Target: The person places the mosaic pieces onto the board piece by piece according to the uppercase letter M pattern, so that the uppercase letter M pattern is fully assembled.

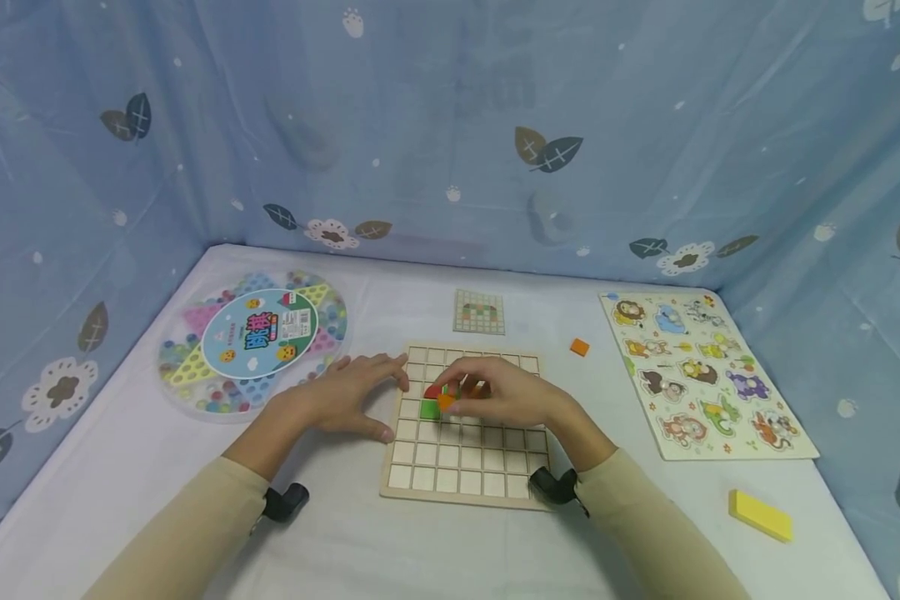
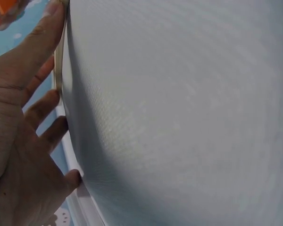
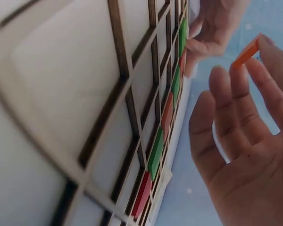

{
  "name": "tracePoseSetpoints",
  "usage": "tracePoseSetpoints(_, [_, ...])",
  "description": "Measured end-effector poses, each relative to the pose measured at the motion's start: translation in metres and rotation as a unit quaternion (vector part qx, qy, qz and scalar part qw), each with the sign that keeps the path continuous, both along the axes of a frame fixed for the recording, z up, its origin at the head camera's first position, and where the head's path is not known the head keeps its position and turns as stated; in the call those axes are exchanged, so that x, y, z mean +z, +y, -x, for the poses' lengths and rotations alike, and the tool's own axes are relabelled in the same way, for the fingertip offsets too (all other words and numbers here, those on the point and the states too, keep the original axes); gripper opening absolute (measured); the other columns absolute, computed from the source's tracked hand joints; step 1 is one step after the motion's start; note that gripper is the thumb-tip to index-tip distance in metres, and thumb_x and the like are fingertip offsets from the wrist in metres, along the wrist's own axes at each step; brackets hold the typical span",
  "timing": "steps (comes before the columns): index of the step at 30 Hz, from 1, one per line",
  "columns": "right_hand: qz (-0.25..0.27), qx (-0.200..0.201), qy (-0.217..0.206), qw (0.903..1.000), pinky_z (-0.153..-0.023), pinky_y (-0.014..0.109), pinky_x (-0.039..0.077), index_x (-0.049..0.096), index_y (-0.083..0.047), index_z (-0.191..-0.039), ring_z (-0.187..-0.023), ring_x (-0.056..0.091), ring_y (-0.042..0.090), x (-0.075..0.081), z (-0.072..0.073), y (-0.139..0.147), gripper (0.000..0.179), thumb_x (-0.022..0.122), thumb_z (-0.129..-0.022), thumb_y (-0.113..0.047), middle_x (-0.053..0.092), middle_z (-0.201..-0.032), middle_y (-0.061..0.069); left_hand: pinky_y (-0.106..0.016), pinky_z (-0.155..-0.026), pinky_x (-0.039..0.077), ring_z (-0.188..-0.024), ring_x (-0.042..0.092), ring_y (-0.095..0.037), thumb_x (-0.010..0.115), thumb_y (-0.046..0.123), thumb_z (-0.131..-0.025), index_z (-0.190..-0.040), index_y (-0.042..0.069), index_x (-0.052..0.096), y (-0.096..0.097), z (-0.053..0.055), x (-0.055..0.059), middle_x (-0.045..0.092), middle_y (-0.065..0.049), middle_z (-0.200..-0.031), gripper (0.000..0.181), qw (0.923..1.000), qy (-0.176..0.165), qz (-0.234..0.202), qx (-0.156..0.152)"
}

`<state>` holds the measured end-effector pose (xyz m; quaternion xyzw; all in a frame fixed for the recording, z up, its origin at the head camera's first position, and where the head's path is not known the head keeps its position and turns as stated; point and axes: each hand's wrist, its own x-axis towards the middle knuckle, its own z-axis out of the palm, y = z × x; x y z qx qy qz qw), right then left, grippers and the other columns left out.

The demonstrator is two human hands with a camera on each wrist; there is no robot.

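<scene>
A wooden grid board [image 1: 423, 479] lies on the table between my two hands. My right hand [image 1: 510, 392] pinches an orange tile [image 3: 246, 52] between thumb and fingertip, just above the board's squares. Several tiles sit in a row of the grid, among them a green tile [image 3: 155, 153] and a red tile [image 3: 142, 194]; in the head view the right hand hides part of that row. Along the board's left edge rests my left hand [image 1: 348, 396], fingers spread, with the thumb nearer me and the fingertips farther up the edge.
Behind the board lies a small pattern card [image 1: 479, 312]. A loose orange square [image 1: 580, 347] is to its right. At the far left is a round marble game box [image 1: 251, 342]; an animal puzzle board [image 1: 708, 375] and a yellow block [image 1: 760, 516] lie at the right.
</scene>
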<state>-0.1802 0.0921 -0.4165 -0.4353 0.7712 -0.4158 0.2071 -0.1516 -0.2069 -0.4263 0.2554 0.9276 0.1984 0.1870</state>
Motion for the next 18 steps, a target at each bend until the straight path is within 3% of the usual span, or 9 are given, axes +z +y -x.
tracePoseSetpoints(7, [-0.035,0.012,0.034,0.9987,-0.085,0.031,0.056,0.068,-0.012,-0.125,-0.094,0.064,0.013,0.000,-0.002,-0.015,0.030,0.073,-0.097,-0.023,0.070,-0.118,-0.004,-0.074,-0.119,0.011,-0.155,0.026,-0.036,0.085,0.059,-0.075,-0.127,0.036,0.055,-0.001,0.001,0.000,0.025,-0.003,-0.170,0.064,1.0000,-0.002,-0.002,0.001])
tracePoseSetpoints(18, [-0.087,0.035,0.063,0.9936,-0.079,0.029,0.055,0.067,-0.009,-0.125,-0.084,0.059,0.011,-0.003,-0.008,-0.031,0.031,0.074,-0.096,-0.019,0.067,-0.101,-0.002,-0.073,-0.120,0.011,-0.156,0.023,-0.034,0.084,0.059,-0.076,-0.128,0.036,0.055,-0.002,0.000,0.000,0.023,-0.002,-0.171,0.064,1.0000,-0.006,0.001,0.003])
